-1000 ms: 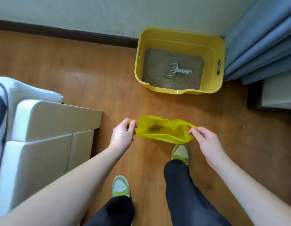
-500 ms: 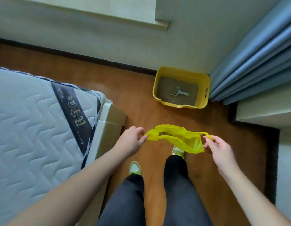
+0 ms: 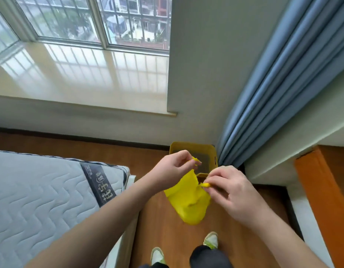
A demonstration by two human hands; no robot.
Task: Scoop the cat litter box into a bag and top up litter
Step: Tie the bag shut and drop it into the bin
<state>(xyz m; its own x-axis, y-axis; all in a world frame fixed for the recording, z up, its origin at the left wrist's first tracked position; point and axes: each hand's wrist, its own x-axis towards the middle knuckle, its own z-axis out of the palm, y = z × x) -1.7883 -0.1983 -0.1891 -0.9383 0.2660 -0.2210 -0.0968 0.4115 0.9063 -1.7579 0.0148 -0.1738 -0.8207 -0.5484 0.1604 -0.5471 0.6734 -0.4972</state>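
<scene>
Since the earlier frames the view has tilted upward and both hands have risen and drawn together, so that the bag, formerly stretched wide between them, now hangs as a closed pouch. From left to right: a quilted grey mattress [image 3: 41,200] with a dark label band occupies the near left, resting on a pale bed frame [image 3: 126,238]; above it a glossy window sill [image 3: 80,78] runs beneath a barred window [image 3: 86,18]. Over the wooden floor [image 3: 157,229], the left hand [image 3: 173,169], fingers curled, pinches one yellow handle strip of the bag near its upper edge. Below and between the hands hangs the yellow bag [image 3: 188,202], its rounded bottom sagging; its contents cannot be seen. Behind the hands, on the far floor against the wall, stands the yellow litter box [image 3: 192,147], partly hidden by the fingers, with grey litter visible inside. The right hand [image 3: 231,192], fingers curled, pinches the other handle strip between thumb and forefinger, just beside the left hand's grip. At the near edge, two pale green-trimmed shoes [image 3: 211,240] and dark trouser legs [image 3: 207,256] appear. Farther right, blue curtains [image 3: 283,84] fall in folds to the floor beside the litter box, and an orange panel [image 3: 325,200] stands at the far right.
</scene>
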